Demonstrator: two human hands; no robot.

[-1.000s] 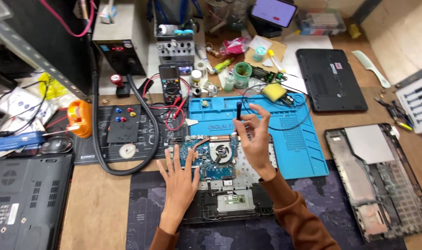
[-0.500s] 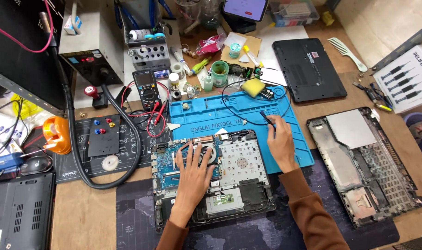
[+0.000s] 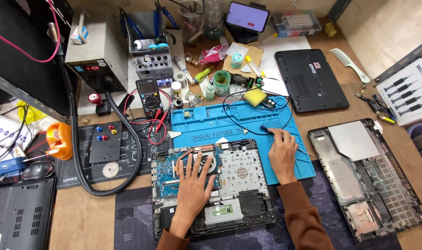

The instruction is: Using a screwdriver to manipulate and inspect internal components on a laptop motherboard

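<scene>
An opened laptop base (image 3: 241,173), its blue circuit board and fan bare, lies in front of me, partly on a blue silicone work mat (image 3: 211,122). My left hand (image 3: 194,185) lies flat with fingers spread on the circuit board and fan. My right hand (image 3: 282,153) rests on the mat just right of the laptop. Its fingers are closed on a thin black screwdriver (image 3: 265,128), whose end sticks out toward the mat's far side.
A removed laptop bottom cover (image 3: 363,176) lies to the right and a closed black laptop (image 3: 310,85) behind it. A multimeter (image 3: 148,97) with red leads, a green jar (image 3: 221,82), a yellow sponge (image 3: 255,96), a phone (image 3: 248,16) and another laptop (image 3: 16,213) crowd the bench.
My right hand, which held the screwdriver up over the mat, has come down to the right onto the mat. My left hand has stayed flat on the laptop board.
</scene>
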